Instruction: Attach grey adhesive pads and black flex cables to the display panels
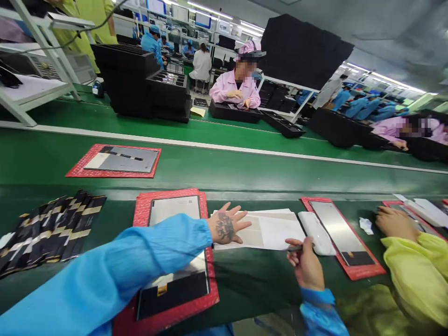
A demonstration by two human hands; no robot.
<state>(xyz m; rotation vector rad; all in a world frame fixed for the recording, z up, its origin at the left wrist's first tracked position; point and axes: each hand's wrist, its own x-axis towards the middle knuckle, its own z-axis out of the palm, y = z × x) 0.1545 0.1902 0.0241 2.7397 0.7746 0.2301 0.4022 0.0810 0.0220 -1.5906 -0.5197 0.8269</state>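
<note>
My left hand point(227, 226) lies flat and open on a stack of white paper sheets point(276, 229), fingers spread. Under my blue sleeve sits a red tray point(142, 210) that carries a flat display panel point(173, 207). My right hand point(306, 263) is closed in a pinch on a thin dark tool point(296, 248), its tip at the edge of the sheets, next to a white block point(317, 232).
A second red tray with a panel point(341, 235) lies to the right, beside a co-worker's hand point(395, 223) in a yellow sleeve. Fanned black flex strips point(49, 228) lie at left. Another red tray point(115, 161) rides the green belt. Black tray stacks point(140, 79) stand beyond.
</note>
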